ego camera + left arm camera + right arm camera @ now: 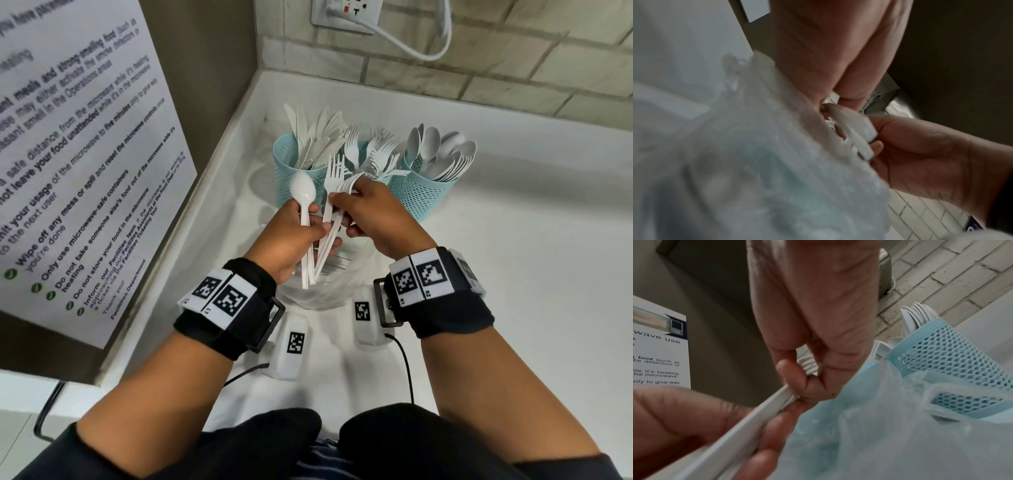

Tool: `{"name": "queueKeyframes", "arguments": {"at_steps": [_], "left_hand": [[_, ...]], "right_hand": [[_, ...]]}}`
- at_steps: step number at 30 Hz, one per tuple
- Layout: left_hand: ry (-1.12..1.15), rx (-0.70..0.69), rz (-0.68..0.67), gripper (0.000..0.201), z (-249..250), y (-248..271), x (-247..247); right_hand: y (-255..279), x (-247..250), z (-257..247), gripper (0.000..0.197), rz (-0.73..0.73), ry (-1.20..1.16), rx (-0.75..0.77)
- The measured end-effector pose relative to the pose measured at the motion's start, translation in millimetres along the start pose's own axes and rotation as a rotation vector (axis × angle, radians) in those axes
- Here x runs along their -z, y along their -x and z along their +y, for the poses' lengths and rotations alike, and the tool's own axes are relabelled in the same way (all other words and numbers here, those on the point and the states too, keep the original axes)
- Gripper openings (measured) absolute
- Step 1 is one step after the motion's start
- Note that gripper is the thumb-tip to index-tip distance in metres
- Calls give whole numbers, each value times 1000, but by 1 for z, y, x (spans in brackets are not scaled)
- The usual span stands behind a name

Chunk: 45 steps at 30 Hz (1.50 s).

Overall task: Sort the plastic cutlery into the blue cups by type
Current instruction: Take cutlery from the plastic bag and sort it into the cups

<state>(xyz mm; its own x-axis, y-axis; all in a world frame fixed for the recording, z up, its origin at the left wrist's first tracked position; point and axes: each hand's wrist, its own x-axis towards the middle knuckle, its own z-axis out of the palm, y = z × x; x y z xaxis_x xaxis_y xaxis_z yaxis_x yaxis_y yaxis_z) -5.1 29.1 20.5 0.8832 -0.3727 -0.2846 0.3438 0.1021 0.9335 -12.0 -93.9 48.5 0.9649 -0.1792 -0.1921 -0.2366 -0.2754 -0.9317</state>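
Three blue mesh cups stand at the back of the counter: the left cup [291, 161] holds knives, the middle cup [363, 145] forks, the right cup [424, 195] spoons. My left hand [294, 236] grips a white spoon [303, 193] together with other cutlery handles. Just to its right, my right hand [370, 212] pinches a stack of several forks [337, 181], whose handles run down past my left fingers. In the right wrist view, my curled right fingers [807, 386] close on the fork handles [807, 365], and the spoon cup [951, 356] stands beside them.
A clear plastic container [318, 294] sits under both hands. A printed notice [68, 154] covers the left wall, close to my left arm. Behind the cups there is a brick wall, with a socket and white cable [404, 44]. White counter [513, 274] stretches to the right.
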Motion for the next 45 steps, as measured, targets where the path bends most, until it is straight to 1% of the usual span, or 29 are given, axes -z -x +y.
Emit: {"name": "queueKeyframes", "arguments": {"at_steps": [1, 4, 6, 8, 10, 12, 16, 20, 22, 25, 29, 33, 35, 37, 39, 42, 44, 45], "left_hand": [[-9, -8, 4, 21, 0, 0, 1], [-34, -25, 14, 21, -1, 1, 2], [-47, -30, 14, 19, 0, 2, 1], [-53, -33, 17, 18, 1, 2, 2], [-74, -45, 22, 18, 1, 2, 4], [-98, -59, 22, 18, 1, 3, 6], [-159, -70, 17, 16, 2, 5, 10], [-245, -89, -8, 17, 5, 10, 11], [-286, -87, -17, 18, 8, 12, 11], [-356, -95, 5, 20, 11, 13, 11], [-365, -99, 28, 14, 12, 14, 9], [-347, -100, 19, 19, 12, 15, 9], [-325, -90, 19, 19, 12, 15, 9], [-309, -75, 30, 19, 12, 15, 10], [-294, -62, 42, 17, 12, 14, 11], [-257, -43, 59, 17, 11, 14, 12], [-241, -41, 57, 17, 11, 14, 12], [-236, -43, 51, 17, 12, 14, 12]], "right_hand": [[1, 1, -2, 4, 0, -22, 8], [0, 2, -2, 39, -7, -86, 22], [0, 2, -1, 59, -3, -98, 31], [-1, 2, 1, 70, 1, -99, 43], [-1, 2, 3, 75, -4, -118, 53], [-1, 2, 2, 71, -16, -132, 56], [-2, 1, 0, 51, -18, -110, 73], [-2, 0, 0, 39, 49, -20, 110], [-1, 0, 0, 30, 82, 66, 150], [-4, -1, 2, 32, 154, 202, 192], [-11, -2, 6, 53, 232, 344, 241], [-16, -1, 11, 66, 313, 455, 231], [-16, 0, 11, 64, 309, 458, 223], [-15, 4, 10, 57, 287, 470, 239], [-12, 11, 9, 53, 236, 512, 259], [-11, 20, 7, 53, 174, 584, 244], [-10, 23, 6, 46, 143, 561, 244], [-9, 23, 5, 41, 118, 511, 241]]}}
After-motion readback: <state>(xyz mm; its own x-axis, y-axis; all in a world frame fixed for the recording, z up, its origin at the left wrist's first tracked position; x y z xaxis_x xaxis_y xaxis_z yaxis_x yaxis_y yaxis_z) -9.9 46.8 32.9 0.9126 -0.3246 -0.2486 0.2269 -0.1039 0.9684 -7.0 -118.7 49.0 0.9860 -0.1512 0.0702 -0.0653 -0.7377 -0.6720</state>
